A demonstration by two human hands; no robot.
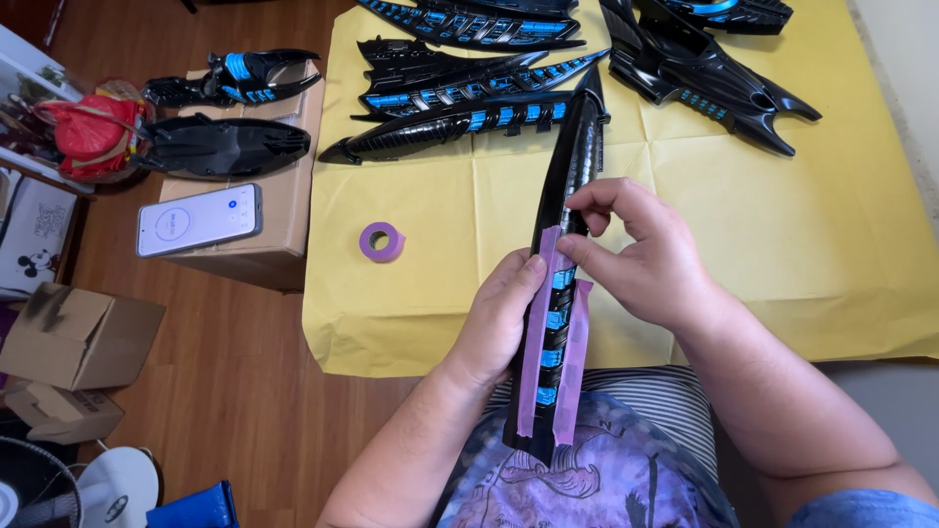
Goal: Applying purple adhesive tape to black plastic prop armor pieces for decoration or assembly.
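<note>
Right hand (641,259) is pinched shut, thumb and fingertips on the top end of a purple tape strip (536,332), right against the long black part (562,274). Left hand (499,318) wraps the part from the other side, thumb pressing the tape flat. The part runs lengthwise away from the body, bottom end over the lap, tip reaching onto the yellow paper (782,225) toward its far edge. Tape roll (381,242) sits near the paper's left edge, closer to the left hand.
</note>
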